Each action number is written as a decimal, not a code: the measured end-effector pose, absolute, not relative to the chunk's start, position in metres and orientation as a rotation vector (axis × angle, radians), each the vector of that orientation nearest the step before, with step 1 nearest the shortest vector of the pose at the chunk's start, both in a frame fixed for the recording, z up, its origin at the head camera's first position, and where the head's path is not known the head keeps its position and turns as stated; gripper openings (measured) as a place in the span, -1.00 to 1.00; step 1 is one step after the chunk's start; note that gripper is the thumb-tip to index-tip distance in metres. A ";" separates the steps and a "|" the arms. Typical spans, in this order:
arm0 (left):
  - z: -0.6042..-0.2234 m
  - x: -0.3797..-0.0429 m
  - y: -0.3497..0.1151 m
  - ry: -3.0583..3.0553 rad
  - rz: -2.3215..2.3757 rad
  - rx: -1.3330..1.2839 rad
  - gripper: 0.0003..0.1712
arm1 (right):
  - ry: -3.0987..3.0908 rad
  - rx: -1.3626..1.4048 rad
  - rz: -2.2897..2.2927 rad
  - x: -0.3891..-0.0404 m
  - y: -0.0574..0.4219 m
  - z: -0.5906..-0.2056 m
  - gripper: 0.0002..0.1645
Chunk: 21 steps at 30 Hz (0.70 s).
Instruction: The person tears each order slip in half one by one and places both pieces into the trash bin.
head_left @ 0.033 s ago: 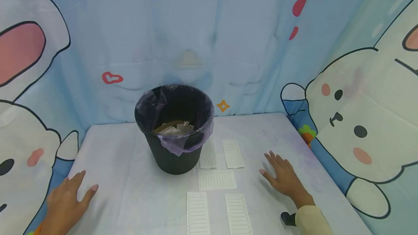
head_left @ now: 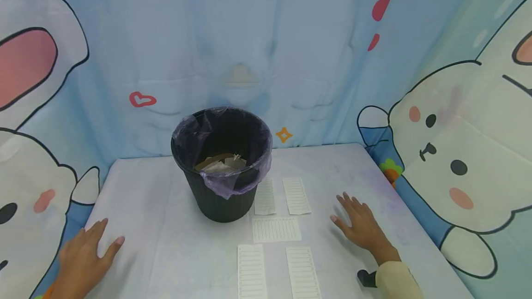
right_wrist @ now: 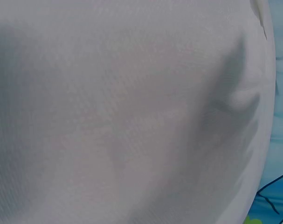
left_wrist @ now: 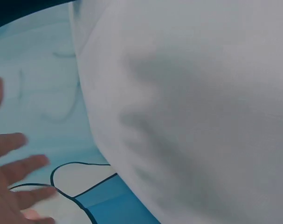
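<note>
My left hand (head_left: 83,257) hovers over the table's left edge with fingers spread and holds nothing. In the left wrist view its fingers (left_wrist: 24,168) are apart, and its shadow falls on the white cloth. Over the right part of the table, my right hand (head_left: 360,227) is empty too, fingers stretched out; the right wrist view has only its shadow on the cloth. Nearest to it are printed paper slips, one upper slip (head_left: 297,196) and one lower slip (head_left: 303,273). A black trash bin (head_left: 224,204) with a purple liner (head_left: 232,183) stands between the hands.
Crumpled paper and cardboard (head_left: 222,164) lie in the bin. More slips lie near it: one partly behind it (head_left: 265,197), one sideways (head_left: 277,230), one at the front (head_left: 251,271). A blue cartoon curtain (head_left: 316,59) surrounds the white table (head_left: 166,243).
</note>
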<state>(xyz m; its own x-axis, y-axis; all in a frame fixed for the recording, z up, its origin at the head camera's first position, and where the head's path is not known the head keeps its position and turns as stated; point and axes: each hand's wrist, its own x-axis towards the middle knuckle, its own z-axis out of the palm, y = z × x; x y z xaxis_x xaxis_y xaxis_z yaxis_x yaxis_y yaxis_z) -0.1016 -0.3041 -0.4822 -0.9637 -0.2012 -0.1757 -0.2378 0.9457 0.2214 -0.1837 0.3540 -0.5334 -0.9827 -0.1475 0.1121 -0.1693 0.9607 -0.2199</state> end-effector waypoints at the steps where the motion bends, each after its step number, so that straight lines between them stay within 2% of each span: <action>1: -0.483 -0.102 -0.305 2.923 0.345 -0.331 0.06 | -3.023 0.245 0.353 -0.183 0.354 -0.535 -0.06; 9: -0.492 -0.097 -0.312 2.893 0.343 -0.289 0.21 | -3.011 0.249 0.323 -0.187 0.350 -0.542 -0.01; 21: -0.492 -0.086 -0.300 2.994 0.394 -0.334 0.47 | -3.001 0.226 0.190 -0.184 0.348 -0.540 0.40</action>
<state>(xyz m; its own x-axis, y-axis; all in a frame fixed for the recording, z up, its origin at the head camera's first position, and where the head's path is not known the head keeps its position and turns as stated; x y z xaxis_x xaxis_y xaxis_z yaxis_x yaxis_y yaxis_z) -0.0863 -0.3001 -0.4916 -0.9705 -0.2030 -0.1301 -0.2297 0.9424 0.2433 -0.1839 0.3480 -0.5399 -0.9809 -0.1406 0.1346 -0.1564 0.9809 -0.1154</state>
